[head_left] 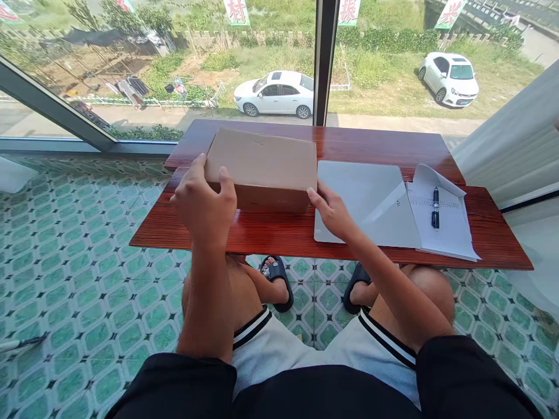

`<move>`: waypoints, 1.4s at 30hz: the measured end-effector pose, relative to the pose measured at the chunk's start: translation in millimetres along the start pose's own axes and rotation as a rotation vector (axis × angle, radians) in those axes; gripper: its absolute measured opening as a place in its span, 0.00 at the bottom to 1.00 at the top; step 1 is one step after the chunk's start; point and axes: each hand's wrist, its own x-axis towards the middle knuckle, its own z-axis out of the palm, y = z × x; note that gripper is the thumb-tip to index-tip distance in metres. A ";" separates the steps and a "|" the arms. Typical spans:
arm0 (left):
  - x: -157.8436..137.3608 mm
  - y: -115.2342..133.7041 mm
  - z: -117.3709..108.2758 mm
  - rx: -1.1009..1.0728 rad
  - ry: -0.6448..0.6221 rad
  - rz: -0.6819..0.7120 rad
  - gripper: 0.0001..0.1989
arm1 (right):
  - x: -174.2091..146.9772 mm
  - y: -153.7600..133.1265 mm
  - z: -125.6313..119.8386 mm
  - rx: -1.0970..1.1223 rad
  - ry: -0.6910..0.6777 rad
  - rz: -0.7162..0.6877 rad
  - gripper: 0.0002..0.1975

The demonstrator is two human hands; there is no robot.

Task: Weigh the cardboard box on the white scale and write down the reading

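Observation:
A closed brown cardboard box (pixel 264 160) is at the left part of the dark red wooden table (pixel 279 235), slightly tilted. My left hand (pixel 205 201) grips its left end, with the thumb on the near edge and the fingers around the far left side. At the right end, my right hand (pixel 329 206) holds the near corner, thumb in front and the other fingers partly hidden behind the box. Right of the box lies a closed silver laptop (pixel 362 201), close to my right hand.
A paper notepad (pixel 445 238) with a curled top page lies right of the laptop, a black pen (pixel 435 208) on it. Window glass and a dark frame post (pixel 326 64) stand behind the table. A white curtain (pixel 515 128) hangs at the right. My knees are under the near edge.

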 end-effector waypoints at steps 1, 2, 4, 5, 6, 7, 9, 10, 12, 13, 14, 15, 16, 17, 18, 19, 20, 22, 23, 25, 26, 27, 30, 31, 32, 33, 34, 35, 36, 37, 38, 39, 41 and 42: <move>-1.1 2.3 -1.9 0.005 0.008 0.007 0.26 | -0.2 -1.0 -1.0 0.006 0.004 -0.003 0.32; -2.2 4.5 -3.7 -0.003 0.014 0.017 0.26 | -0.4 -1.9 -2.0 0.010 0.010 -0.008 0.32; -4.2 8.5 -6.6 -0.051 0.027 0.036 0.26 | -0.6 -3.5 -4.5 0.019 0.032 -0.010 0.32; -5.2 10.2 -7.7 -0.076 0.037 0.045 0.26 | -0.7 -4.2 -5.9 0.023 0.046 -0.003 0.32; -6.3 11.8 -8.5 -0.095 0.045 0.054 0.26 | -0.9 -5.0 -7.5 0.028 0.060 0.006 0.32; -7.6 13.3 -9.0 -0.105 0.053 0.065 0.26 | -1.1 -5.8 -9.3 0.032 0.077 0.011 0.32; -10.3 15.7 -9.2 -0.111 0.063 0.095 0.27 | -1.5 -7.6 -13.7 0.037 0.112 0.000 0.31; -11.7 16.5 -8.8 -0.117 0.068 0.110 0.28 | -1.7 -8.6 -16.3 0.039 0.128 -0.013 0.30; -14.7 17.6 -7.5 -0.151 0.075 0.144 0.28 | -1.9 -10.2 -21.9 0.041 0.158 -0.033 0.29; -16.0 17.8 -6.5 -0.174 0.078 0.161 0.28 | -2.0 -10.8 -24.9 0.037 0.174 -0.033 0.29; -17.3 18.1 -5.6 -0.196 0.081 0.175 0.28 | -2.0 -11.1 -28.0 0.027 0.191 -0.027 0.30; -18.5 18.4 -4.6 -0.215 0.083 0.186 0.27 | -2.1 -11.2 -31.0 0.013 0.210 -0.021 0.30; -19.7 19.0 -3.7 -0.227 0.085 0.195 0.27 | -2.2 -11.2 -34.0 -0.003 0.229 -0.018 0.31; -20.9 19.8 -2.7 -0.231 0.087 0.201 0.26 | -2.4 -11.2 -36.9 -0.018 0.245 -0.018 0.31; -22.1 20.9 -1.9 -0.230 0.087 0.209 0.25 | -2.6 -11.3 -39.6 -0.029 0.260 -0.022 0.31; -23.3 22.2 -1.0 -0.227 0.083 0.221 0.25 | -3.0 -11.4 -42.2 -0.037 0.272 -0.029 0.31; -24.6 23.7 0.0 -0.225 0.077 0.237 0.25 | -3.5 -11.8 -44.8 -0.043 0.282 -0.036 0.30; -27.4 26.7 2.0 -0.229 0.071 0.279 0.25 | -4.6 -12.8 -49.7 -0.058 0.299 -0.047 0.30; -28.8 28.1 3.0 -0.237 0.073 0.301 0.25 | -5.2 -13.5 -52.1 -0.067 0.308 -0.052 0.29; -31.6 30.4 4.6 -0.245 0.084 0.339 0.25 | -6.3 -14.8 -56.9 -0.086 0.324 -0.061 0.29; -32.9 31.5 5.0 -0.244 0.089 0.355 0.26 | -6.9 -15.5 -59.2 -0.096 0.334 -0.067 0.28; -34.1 32.5 5.1 -0.239 0.092 0.369 0.26 | -7.6 -16.2 -61.4 -0.104 0.345 -0.073 0.28; -37.4 36.4 3.3 -0.230 0.076 0.380 0.29 | -9.8 -18.2 -68.1 -0.128 0.370 -0.086 0.28; -38.3 38.1 2.3 -0.230 0.061 0.374 0.30 | -10.7 -18.8 -70.3 -0.136 0.376 -0.090 0.28; -39.2 40.0 1.3 -0.228 0.045 0.364 0.31 | -11.6 -19.4 -72.6 -0.144 0.381 -0.094 0.28; -40.1 42.2 0.4 -0.221 0.031 0.355 0.31 | -12.6 -19.9 -74.9 -0.153 0.389 -0.099 0.28; -40.9 44.4 -0.3 -0.213 0.023 0.349 0.32 | -13.6 -20.4 -77.3 -0.163 0.397 -0.104 0.27; -41.7 46.7 -0.8 -0.208 0.022 0.350 0.32 | -14.6 -21.0 -79.7 -0.173 0.405 -0.109 0.27; -42.4 49.0 -1.1 -0.208 0.026 0.353 0.32 | -15.6 -21.6 -82.2 -0.185 0.411 -0.113 0.27; -43.2 51.3 -1.1 -0.213 0.033 0.358 0.31 | -16.7 -22.2 -84.8 -0.199 0.415 -0.115 0.27; -44.0 53.4 -0.8 -0.219 0.039 0.364 0.30 | -17.9 -22.9 -87.4 -0.214 0.419 -0.115 0.27; -44.8 55.6 -0.4 -0.225 0.040 0.368 0.30 | -19.1 -23.7 -90.1 -0.230 0.425 -0.113 0.27; -46.7 59.9 0.9 -0.228 0.032 0.372 0.29 | -21.7 -25.0 -95.6 -0.257 0.445 -0.107 0.26; -47.7 62.0 1.8 -0.226 0.024 0.372 0.29 | -23.1 -25.4 -98.3 -0.267 0.456 -0.105 0.26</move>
